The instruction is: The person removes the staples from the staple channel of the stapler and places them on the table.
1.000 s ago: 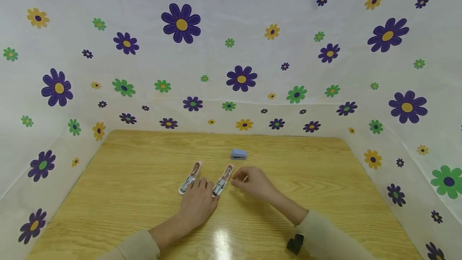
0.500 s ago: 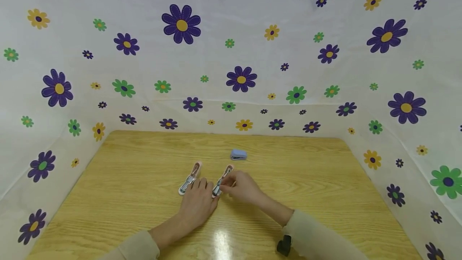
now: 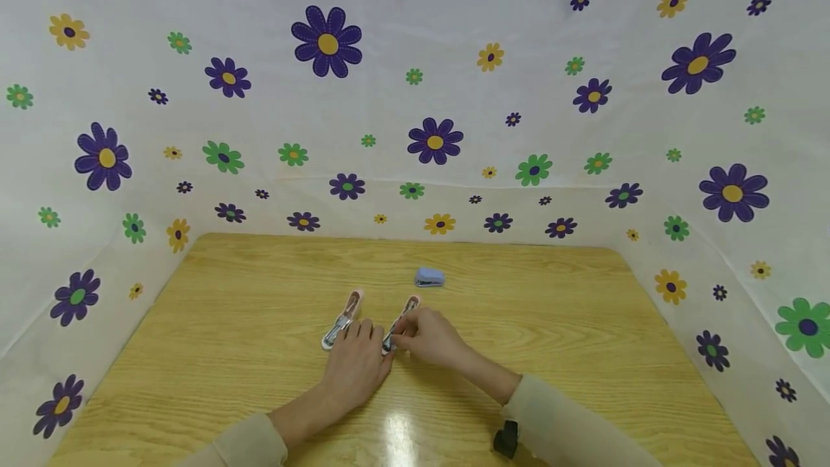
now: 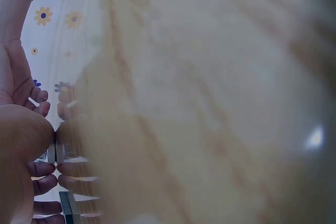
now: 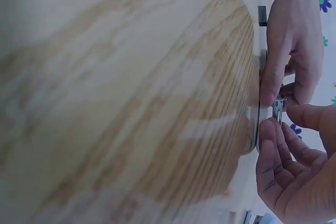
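- The left hand (image 3: 355,366) is laid flat on the wooden table (image 3: 227,352), fingers straight, pressing down the near end of the opened pink stapler (image 3: 400,324).
- The right hand (image 3: 429,338) is curled at the same stapler, fingertips pinching a small metal part at its near end; in the right wrist view this part (image 5: 277,109) is seen gripped between thumb and forefinger.
- Compared with one second ago, the right hand has been moved leftward from just beside the stapler onto it; the left hand has been kept in place.
- Judgement: contact has now been made, so work on the stapler's metal channel is under way, with the body steadied.
- A second opened pink stapler (image 3: 341,320) lies just left of the held one, untouched.
- A closed blue stapler (image 3: 429,277) stands beyond the held stapler, apart from it.
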The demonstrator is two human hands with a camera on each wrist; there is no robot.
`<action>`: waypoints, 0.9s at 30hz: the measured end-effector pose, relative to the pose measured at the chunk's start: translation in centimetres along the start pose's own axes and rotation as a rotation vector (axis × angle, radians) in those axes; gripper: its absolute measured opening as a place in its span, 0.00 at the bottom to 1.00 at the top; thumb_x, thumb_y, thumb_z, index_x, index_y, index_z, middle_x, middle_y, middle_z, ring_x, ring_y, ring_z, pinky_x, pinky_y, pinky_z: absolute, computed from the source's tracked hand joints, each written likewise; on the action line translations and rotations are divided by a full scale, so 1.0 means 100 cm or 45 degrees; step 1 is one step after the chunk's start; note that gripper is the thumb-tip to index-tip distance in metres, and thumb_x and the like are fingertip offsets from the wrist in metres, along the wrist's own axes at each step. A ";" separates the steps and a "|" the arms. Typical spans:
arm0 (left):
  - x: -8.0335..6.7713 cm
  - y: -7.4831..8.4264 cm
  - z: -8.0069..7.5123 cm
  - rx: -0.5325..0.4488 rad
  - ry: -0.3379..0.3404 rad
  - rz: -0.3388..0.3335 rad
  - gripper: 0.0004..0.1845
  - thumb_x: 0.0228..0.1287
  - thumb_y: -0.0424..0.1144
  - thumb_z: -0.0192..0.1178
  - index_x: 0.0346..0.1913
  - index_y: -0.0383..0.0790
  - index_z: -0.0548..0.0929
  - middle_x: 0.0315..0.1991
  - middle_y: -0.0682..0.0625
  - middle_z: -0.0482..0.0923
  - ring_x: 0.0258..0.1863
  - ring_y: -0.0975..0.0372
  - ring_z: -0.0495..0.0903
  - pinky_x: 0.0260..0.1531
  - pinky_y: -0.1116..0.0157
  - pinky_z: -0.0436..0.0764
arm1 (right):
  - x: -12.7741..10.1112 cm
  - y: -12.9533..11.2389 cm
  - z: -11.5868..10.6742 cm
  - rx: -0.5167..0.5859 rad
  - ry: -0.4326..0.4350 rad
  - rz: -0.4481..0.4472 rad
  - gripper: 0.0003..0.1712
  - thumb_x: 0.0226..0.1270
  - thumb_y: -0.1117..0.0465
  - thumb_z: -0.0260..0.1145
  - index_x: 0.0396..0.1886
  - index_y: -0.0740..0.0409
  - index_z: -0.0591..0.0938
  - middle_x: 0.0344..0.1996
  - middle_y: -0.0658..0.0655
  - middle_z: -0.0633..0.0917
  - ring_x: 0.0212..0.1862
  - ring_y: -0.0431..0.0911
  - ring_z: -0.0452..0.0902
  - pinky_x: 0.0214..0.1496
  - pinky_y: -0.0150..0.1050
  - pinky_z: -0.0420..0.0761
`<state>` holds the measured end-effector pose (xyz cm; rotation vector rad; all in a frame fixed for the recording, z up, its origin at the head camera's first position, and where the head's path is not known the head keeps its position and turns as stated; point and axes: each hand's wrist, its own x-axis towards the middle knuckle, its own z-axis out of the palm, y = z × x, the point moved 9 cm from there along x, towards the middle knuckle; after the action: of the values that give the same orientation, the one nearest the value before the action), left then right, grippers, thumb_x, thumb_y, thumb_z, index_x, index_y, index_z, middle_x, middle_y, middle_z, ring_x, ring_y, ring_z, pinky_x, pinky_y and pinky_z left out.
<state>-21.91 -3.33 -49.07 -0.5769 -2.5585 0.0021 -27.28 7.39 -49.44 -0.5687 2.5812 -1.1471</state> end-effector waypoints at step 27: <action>0.001 -0.003 0.005 -0.048 -0.060 -0.019 0.23 0.66 0.58 0.70 0.36 0.41 0.79 0.33 0.47 0.78 0.35 0.56 0.77 0.33 0.58 0.79 | -0.001 0.004 -0.001 0.298 -0.010 0.069 0.08 0.74 0.65 0.67 0.39 0.68 0.86 0.31 0.64 0.88 0.26 0.44 0.84 0.29 0.34 0.84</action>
<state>-22.30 -3.51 -49.41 -0.5779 -2.6133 -0.0382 -27.27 7.71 -49.65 -0.4460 2.3937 -1.3998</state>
